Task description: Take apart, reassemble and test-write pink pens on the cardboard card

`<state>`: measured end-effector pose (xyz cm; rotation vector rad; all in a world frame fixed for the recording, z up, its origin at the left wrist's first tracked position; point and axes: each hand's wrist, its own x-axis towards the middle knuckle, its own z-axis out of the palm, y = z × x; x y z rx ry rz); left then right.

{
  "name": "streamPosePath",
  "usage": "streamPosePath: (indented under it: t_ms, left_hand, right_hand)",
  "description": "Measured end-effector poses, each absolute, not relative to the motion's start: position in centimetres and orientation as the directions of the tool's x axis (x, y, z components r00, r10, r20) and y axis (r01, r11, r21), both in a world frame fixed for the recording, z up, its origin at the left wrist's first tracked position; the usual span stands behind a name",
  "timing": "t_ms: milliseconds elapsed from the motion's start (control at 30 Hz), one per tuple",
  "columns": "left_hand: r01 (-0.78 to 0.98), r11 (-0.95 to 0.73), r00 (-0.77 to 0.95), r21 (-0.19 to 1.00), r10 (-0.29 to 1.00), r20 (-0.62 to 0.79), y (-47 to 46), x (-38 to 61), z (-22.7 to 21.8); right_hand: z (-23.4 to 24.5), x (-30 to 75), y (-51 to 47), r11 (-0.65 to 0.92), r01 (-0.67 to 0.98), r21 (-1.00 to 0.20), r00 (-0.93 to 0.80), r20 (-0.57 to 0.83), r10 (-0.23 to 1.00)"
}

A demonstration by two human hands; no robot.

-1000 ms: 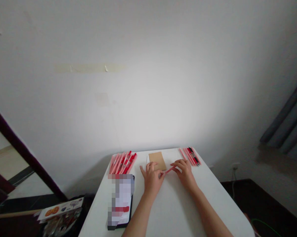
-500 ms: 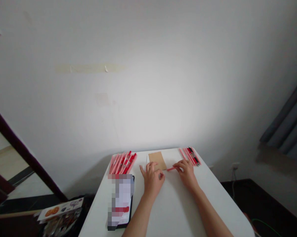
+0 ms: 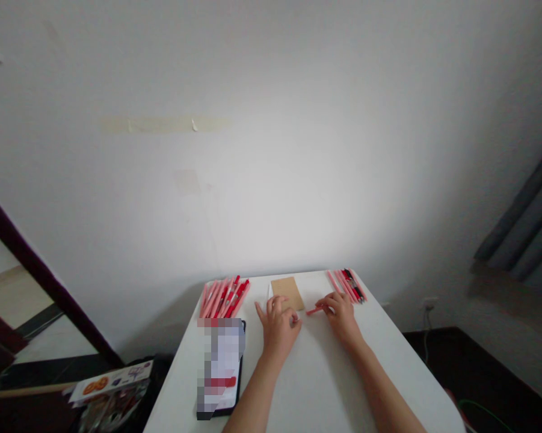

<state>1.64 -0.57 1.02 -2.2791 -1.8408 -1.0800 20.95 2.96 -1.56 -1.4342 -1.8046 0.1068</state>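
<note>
Over the middle of the white table (image 3: pixel 313 379), my right hand (image 3: pixel 340 316) pinches a slim pink pen (image 3: pixel 314 311), whose end points left toward my other hand; its rest is hidden by my fingers. My left hand (image 3: pixel 280 325) has thumb and forefinger curled together in a ring, the other fingers spread; what they grip, if anything, is too small to make out. Just beyond the left fingers lies a brown card or notepad (image 3: pixel 290 291), partly covered by them. The two hands are apart.
At the back left lies a pile of pink and red pens (image 3: pixel 224 299). Several pink, red and black pens (image 3: pixel 349 285) lie at the back right. A phone (image 3: pixel 228 391) with a blurred screen rests at the left edge. The wall (image 3: pixel 271 180) stands right behind the table.
Almost nothing differs. The pink pen in my right hand has shifted very slightly to the right, its left end a little lower.
</note>
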Motion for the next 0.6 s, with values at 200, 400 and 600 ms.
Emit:
streamPosePath:
  t_ms: [200,400,600]
  left_hand:
    - [0.872,-0.303,0.06,0.384,0.845,0.532,-0.6,1.6,1.0]
    - [0.872,-0.288,0.034,0.396,0.842,0.538,-0.6,1.5,1.0]
    - [0.891,-0.201,-0.062,0.408,0.835,0.547,-0.5,1.0,1.2]
  right_hand:
    - [-0.7,20.6,2.2,0.312,0.842,-0.441,-0.074,0.478,0.875]
    - [-0.4,20.4,1.9,0.312,0.849,-0.427,-0.104,0.442,0.891]
    - [-0.6,19.9,1.8,0.312,0.857,-0.409,-0.124,0.424,0.897]
